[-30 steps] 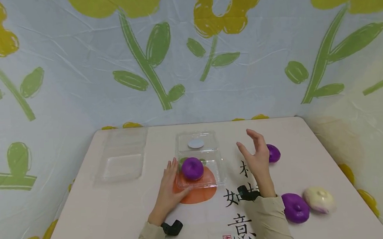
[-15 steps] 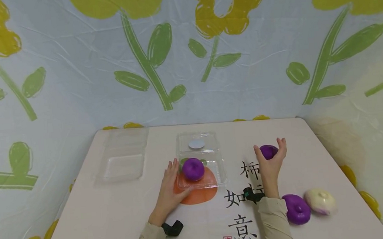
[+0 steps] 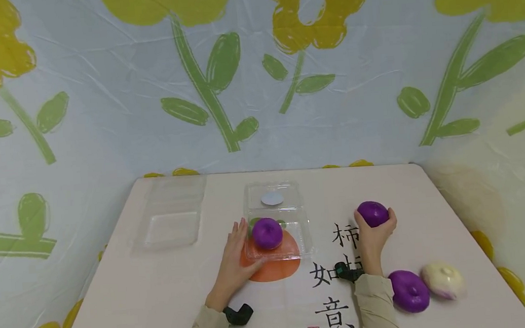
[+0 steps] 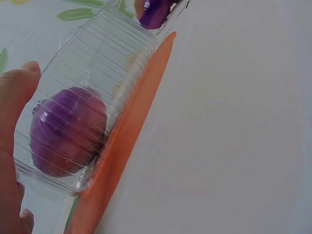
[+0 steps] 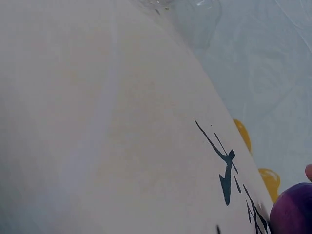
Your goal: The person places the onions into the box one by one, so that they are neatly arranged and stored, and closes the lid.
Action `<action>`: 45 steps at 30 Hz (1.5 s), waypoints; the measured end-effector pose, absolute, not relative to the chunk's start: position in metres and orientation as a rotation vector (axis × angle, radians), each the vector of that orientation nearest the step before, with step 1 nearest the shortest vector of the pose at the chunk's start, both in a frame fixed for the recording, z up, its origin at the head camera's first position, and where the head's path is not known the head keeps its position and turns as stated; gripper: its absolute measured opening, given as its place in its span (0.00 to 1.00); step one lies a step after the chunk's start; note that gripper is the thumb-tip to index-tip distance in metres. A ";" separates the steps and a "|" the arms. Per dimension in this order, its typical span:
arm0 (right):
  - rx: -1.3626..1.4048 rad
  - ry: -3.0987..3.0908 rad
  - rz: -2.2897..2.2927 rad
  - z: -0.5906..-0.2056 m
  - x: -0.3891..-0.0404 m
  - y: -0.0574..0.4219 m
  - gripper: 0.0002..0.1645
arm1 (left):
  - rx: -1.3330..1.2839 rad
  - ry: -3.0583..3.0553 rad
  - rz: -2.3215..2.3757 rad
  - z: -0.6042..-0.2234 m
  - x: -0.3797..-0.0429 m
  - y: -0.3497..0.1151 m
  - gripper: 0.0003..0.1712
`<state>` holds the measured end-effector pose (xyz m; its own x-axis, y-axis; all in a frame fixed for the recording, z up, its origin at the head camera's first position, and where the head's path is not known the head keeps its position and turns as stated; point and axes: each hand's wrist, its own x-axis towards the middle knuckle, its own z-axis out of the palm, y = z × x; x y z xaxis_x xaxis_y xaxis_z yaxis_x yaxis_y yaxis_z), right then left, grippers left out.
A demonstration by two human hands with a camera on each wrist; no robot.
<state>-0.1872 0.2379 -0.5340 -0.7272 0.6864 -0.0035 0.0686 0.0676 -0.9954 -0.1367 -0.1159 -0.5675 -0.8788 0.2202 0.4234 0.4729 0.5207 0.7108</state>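
My right hand [image 3: 374,240] grips a glossy purple onion [image 3: 373,213] between thumb and fingers, on the right side of the table. In the right wrist view only part of that onion [image 5: 294,210] shows, at the lower right corner. My left hand [image 3: 233,262] rests with straight fingers along the left side of an open clear plastic clamshell box [image 3: 295,240]. Its thumb reaches toward the box's front edge. A second purple onion [image 3: 267,233] sits in the left half of the box's base; the left wrist view shows it [image 4: 68,131] through the ribbed wall.
Another open clear box [image 3: 171,229] stands at the back left. Near my right sleeve lie a purple onion [image 3: 410,291] and a whitish one [image 3: 443,281], side by side. The table mat [image 3: 149,304] bears black characters and an orange print. Flowered cloth [image 3: 150,131] encloses the table.
My right hand has moved right from beside the box, fingers spread at first, and now grips the purple onion, which has turned and shifted slightly. My left hand has kept its place at the box.
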 end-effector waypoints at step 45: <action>-0.717 -1.855 1.710 -0.540 -0.183 0.242 0.52 | -0.572 -2.490 -1.289 -0.568 -0.136 -0.115 0.59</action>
